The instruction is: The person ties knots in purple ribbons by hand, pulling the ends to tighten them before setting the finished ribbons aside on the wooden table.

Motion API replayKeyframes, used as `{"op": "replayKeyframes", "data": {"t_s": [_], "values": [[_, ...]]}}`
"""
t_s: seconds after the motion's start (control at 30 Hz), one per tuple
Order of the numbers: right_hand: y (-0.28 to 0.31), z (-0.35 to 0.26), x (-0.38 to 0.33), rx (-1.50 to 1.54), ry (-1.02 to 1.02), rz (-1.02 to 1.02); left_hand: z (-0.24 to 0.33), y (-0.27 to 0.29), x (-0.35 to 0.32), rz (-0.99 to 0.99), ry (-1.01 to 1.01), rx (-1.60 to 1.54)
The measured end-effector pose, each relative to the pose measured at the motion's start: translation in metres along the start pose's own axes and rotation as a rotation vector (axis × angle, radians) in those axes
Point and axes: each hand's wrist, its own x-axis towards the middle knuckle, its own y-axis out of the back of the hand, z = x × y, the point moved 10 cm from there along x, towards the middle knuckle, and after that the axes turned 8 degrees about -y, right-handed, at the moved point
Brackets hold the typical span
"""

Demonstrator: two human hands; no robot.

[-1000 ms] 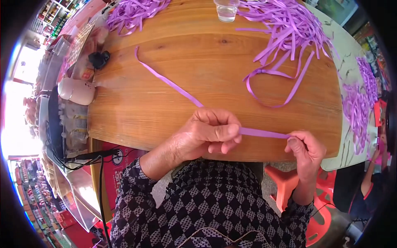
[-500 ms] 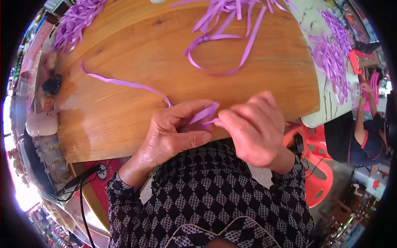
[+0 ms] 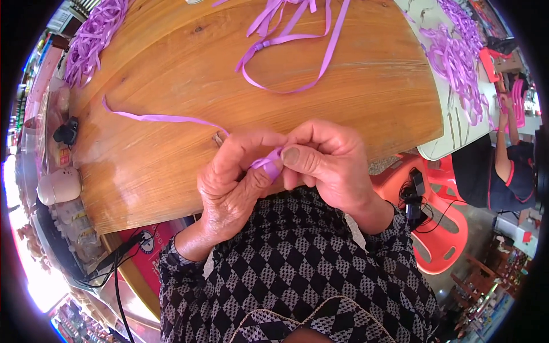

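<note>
Between my two hands, at the near edge of the wooden table [image 3: 171, 86], a purple ribbon [image 3: 267, 166] is folded over on itself. My left hand [image 3: 231, 183] pinches it, the ribbon lying across the thumb and forefinger. The thumb and fingers of my right hand [image 3: 331, 163] grip the ribbon close beside the left fingertips, so the two hands meet. From behind my left hand, the ribbon's loose tail [image 3: 163, 118] runs out to the left over the tabletop. Whether the fold is a loop or a knot, I cannot tell, as fingers cover part of it.
Purple ribbons with a looped strand [image 3: 297, 90] lie at the far middle. A ribbon heap [image 3: 94, 43] sits at the far left, another [image 3: 454, 63] on the white table at right. A red plastic stool [image 3: 437, 240] holds black devices. A co-worker [image 3: 509, 166] is at far right.
My right hand has come in to the left and now meets my left hand at the ribbon. The folded ribbon is drawn in tighter between the fingers. The view has shifted slightly.
</note>
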Motion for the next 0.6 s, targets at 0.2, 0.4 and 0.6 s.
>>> {"op": "replayKeyframes", "data": {"t_s": [0.2, 0.4, 0.6], "values": [[-0.005, 0.018, 0.004, 0.12, -0.098, -0.092, -0.005, 0.006, -0.004, 0.037, -0.004, -0.155], [-0.014, 0.008, -0.003, 0.059, 0.056, -0.031, -0.005, 0.01, 0.0, 0.13, 0.077, -0.124], [0.003, 0.005, -0.005, -0.068, 0.006, 0.04, -0.02, 0.004, -0.001, 0.004, 0.33, -0.308]]}}
